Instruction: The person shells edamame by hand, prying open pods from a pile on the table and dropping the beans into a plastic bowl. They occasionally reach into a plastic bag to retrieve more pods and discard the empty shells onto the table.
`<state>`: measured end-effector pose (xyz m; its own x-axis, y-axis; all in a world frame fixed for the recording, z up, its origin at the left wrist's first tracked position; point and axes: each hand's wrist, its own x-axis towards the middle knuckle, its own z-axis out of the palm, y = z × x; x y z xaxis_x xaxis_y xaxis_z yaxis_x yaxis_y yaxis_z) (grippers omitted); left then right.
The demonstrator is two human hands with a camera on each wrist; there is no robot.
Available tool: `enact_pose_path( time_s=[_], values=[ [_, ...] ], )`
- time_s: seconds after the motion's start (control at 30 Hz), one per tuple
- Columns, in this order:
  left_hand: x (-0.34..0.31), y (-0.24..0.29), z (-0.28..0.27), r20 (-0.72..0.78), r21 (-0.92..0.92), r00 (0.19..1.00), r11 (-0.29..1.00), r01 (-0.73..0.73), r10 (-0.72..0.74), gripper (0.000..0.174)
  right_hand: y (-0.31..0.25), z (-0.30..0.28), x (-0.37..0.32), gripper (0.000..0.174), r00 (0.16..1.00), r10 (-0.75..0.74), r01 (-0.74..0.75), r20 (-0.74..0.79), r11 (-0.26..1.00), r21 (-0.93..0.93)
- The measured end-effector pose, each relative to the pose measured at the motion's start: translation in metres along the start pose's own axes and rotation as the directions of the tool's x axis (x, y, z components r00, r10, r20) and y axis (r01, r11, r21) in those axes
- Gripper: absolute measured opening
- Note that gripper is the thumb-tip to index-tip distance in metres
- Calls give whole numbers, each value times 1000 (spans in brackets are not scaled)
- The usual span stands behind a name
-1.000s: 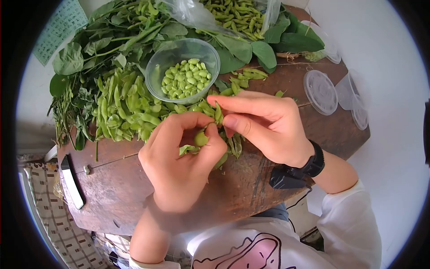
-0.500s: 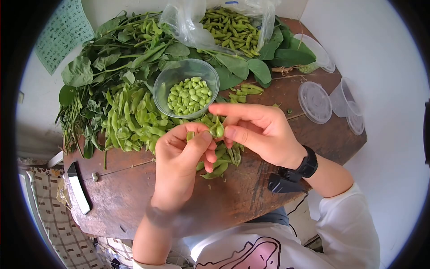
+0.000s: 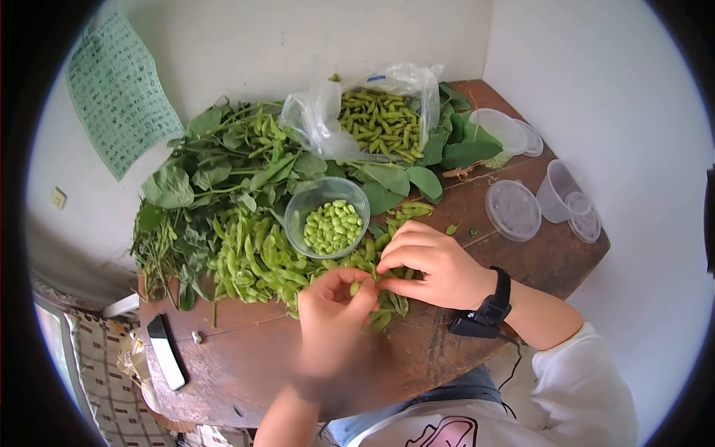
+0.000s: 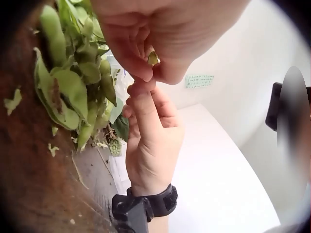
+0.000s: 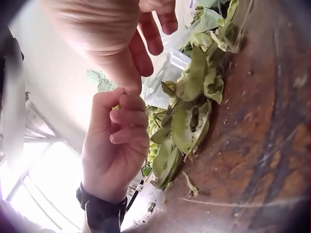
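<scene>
Left hand (image 3: 329, 309) pinches an edamame pod (image 4: 153, 59), right hand (image 3: 445, 272) touching it, can't tell its hold; squeezing too hard might ping stuff past the bowl (image 3: 319, 195) ahead.

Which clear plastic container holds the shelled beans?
The round bowl, beans inside, between pods and leaves; the cup near the right edge of the table shows none.

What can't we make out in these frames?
Green piece in the left grip: left wrist view, mostly hidden by the grip itself.
Whether the right grip holds anything: right wrist view, hidden where the grips meet.
Writing on the green sheet: head view, too small.
Shirt print: head view, cut off by bottom edge.
</scene>
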<state>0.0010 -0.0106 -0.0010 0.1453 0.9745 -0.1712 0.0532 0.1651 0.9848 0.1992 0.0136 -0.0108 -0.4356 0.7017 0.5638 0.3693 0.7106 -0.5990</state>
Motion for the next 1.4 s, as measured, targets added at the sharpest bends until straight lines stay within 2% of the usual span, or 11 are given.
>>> enact_pose_path(
  time_s=[0.33,0.4,0.47,0.67,0.8,0.87,1.07,1.13,1.3,1.33,1.4],
  values=[
    [5,-10,-2,-48,278,987,951,-136,156,11,1,-7,2,10,992,105,-115,74,981,153],
    [5,-9,-2,-84,340,969,921,-191,232,12,0,-11,6,9,994,102,-94,-42,983,158],
    [6,-11,0,-88,351,956,907,-235,281,14,-5,-19,15,10,977,172,-156,-128,979,130],
    [2,-4,-1,-98,389,933,877,-283,345,24,15,-7,67,18,986,-90,70,-137,986,-148],
    [-6,10,2,-104,398,924,867,-301,368,29,31,-36,103,24,931,155,-177,-329,983,-39],
    [-8,12,4,-120,330,926,894,-302,357,31,62,-54,115,18,900,140,-249,-413,942,-223],
    [-7,9,3,-83,420,942,869,-262,324,31,126,-26,115,25,932,185,-347,-310,697,-628],
    [-8,12,2,-67,460,940,846,-269,336,29,131,-19,113,20,929,151,-346,-339,682,-645],
    [-10,13,6,-209,188,947,960,-207,245,19,130,-29,120,10,924,133,-335,-358,734,-591],
    [-8,8,5,-208,187,947,960,-209,246,19,126,-33,122,6,915,56,-306,-400,743,-596],
    [-5,-7,0,-126,291,925,905,-311,358,16,109,-50,123,8,910,154,-367,-385,731,-575]
  ],
)
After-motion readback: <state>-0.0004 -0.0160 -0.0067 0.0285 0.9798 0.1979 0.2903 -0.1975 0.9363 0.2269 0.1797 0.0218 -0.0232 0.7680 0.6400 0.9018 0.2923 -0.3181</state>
